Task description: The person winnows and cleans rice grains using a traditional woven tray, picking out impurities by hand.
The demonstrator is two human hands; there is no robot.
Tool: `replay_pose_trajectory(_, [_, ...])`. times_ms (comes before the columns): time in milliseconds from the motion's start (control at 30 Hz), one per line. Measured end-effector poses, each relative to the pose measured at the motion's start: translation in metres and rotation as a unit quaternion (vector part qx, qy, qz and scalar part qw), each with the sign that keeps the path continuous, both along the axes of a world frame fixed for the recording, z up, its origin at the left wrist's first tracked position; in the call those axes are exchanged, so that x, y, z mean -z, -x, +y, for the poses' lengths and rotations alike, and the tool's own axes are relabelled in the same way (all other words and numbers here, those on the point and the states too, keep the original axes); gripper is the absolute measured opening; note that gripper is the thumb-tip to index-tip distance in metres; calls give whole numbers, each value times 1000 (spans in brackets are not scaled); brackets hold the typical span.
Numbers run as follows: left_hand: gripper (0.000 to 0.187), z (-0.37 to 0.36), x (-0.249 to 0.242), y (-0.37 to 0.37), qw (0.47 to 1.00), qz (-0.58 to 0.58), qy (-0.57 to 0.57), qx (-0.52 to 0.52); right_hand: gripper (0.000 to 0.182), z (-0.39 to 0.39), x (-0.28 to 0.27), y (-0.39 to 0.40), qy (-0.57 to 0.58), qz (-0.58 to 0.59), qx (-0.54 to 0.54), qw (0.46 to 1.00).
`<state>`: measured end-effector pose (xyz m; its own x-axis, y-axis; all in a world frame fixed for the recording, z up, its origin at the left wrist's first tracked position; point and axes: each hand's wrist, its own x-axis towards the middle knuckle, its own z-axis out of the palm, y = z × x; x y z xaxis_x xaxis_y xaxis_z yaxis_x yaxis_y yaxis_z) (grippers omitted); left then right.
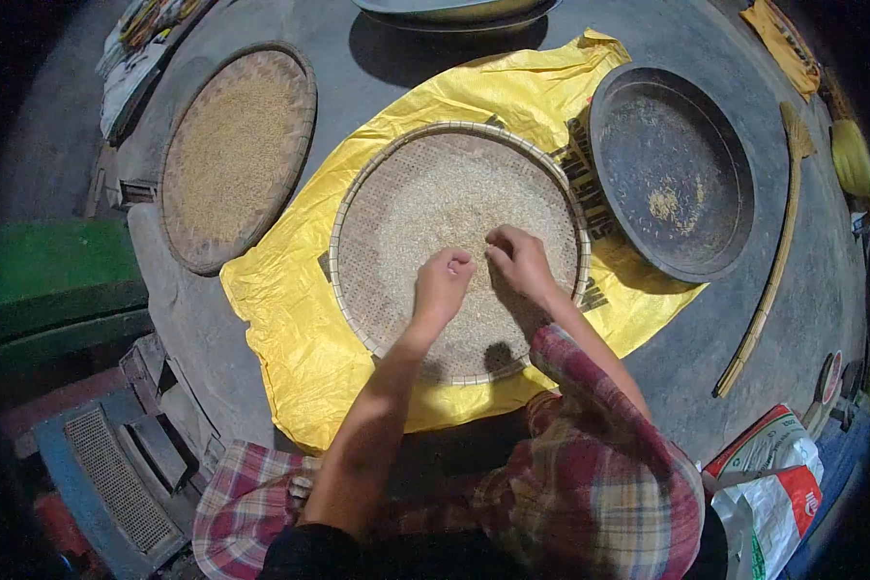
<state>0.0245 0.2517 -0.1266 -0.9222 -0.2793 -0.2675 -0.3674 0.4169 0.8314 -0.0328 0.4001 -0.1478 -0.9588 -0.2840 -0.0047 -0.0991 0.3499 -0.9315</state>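
A round woven winnowing tray (360, 224) with a bamboo rim lies in front of me, spread with pale husked-looking grain (454, 193) and a browner patch near the middle. Over that patch, my left hand (445, 287) is closed with its fingertips curled to the thumb. Beside it on the right, my right hand (524, 263) holds thumb and forefinger pinched together just above the grain. Whatever sits between the fingers of either hand is too small to make out. Under the tray is a yellow plastic sack (304, 353) with dark lettering.
A second woven tray (304, 145) of golden grain lies at the left. To the right is a dark round basin (638, 126) holding a few grains, then a straw broom (771, 280). Another basin (454, 12) stands at the far edge. Printed bags (764, 503) lie lower right.
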Motion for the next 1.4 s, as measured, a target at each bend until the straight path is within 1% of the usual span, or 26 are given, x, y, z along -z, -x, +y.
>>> replay_pose_trajectory(67, [11,8,0,8,988,81,113,66,12,-4,-6,1,-68,106,-48,991])
replay_pose_trajectory(100, [11,11,2,10,988,82,113,66,15,-4,-9,-1,-107,51,-55,991])
replay_pose_trajectory(233, [11,11,1,14,984,64,144,88,8,10,-4,-4,-101,72,-33,992])
replay_pose_trajectory(300, [11,5,-1,13,988,39,122,83,5,23,-6,-7,60,-164,-8,985])
replay_pose_trajectory(333, [11,-2,3,9,998,-3,40,40,5,27,-4,-9,59,-167,-5,984])
replay_pose_trajectory(367, [11,-7,6,5,998,-45,-41,-5,5,31,-2,-11,188,-278,12,942])
replay_pose_trajectory(400, [11,-11,12,1,998,-47,-41,-4,4,33,0,-12,312,-378,28,872])
replay_pose_trajectory(467, [17,-17,16,-6,953,-26,-295,-61,5,28,-1,-12,323,-387,33,863])
replay_pose_trajectory(500, [17,-17,18,-11,953,-27,-294,-61,5,24,6,-10,232,-307,3,923])
replay_pose_trajectory(533, [20,-15,12,-15,977,-29,-209,-40,5,19,3,-9,137,-222,-27,965])
replay_pose_trajectory(567, [23,-12,6,-16,992,-29,-123,-18,5,13,-1,-9,138,-221,-27,965])
replay_pose_trajectory(600, [23,-10,0,-17,992,-29,-122,-17,6,7,-6,-10,55,-92,-45,993])
replay_pose_trajectory(633, [24,-6,-8,-19,999,-31,-35,23,8,2,-11,-11,-29,40,-61,997])
replay_pose_trajectory(667, [26,-4,-12,-20,996,-33,52,62,8,-1,-10,-12,-28,39,-60,997])
replay_pose_trajectory(767, [24,-4,1,-21,991,1,102,91,12,-4,-6,-11,-105,61,-105,987])
replay_pose_trajectory(867, [19,-3,-7,-16,992,9,96,84,8,7,-8,-11,-7,46,-38,998])
replay_pose_trajectory(933, [16,-5,-7,-11,995,1,71,70,8,21,-10,-11,91,-198,6,976])
replay_pose_trajectory(967, [14,-7,0,-9,996,-38,-77,13,8,27,-5,-16,341,-395,34,853])
replay_pose_trajectory(1000, [13,-9,6,-8,971,-76,-223,-46,8,28,-2,-19,341,-394,36,853])
replay_pose_trajectory(1067, [11,-5,1,-6,964,-87,-245,-62,11,27,1,-21,235,-294,-19,926])
replay_pose_trajectory(1100, [14,-2,-1,-7,993,-29,-115,-7,11,22,11,-24,100,-149,-19,984])
replay_pose_trajectory(1133, [18,0,-2,-8,998,30,18,47,11,19,8,-25,100,-149,-18,984])
replay_pose_trajectory(1167, [18,2,-3,-7,998,29,18,47,13,14,5,-26,51,-75,-43,995])
replay_pose_trajectory(1233, [15,5,-4,-6,979,58,140,140,17,8,-1,-27,-48,78,-91,992])
replay_pose_trajectory(1367, [15,4,-8,-5,984,33,140,104,14,10,-2,-27,-54,100,-55,992])
replay_pose_trajectory(1400, [15,2,-10,-6,994,9,90,56,12,15,0,-27,4,21,-27,999])
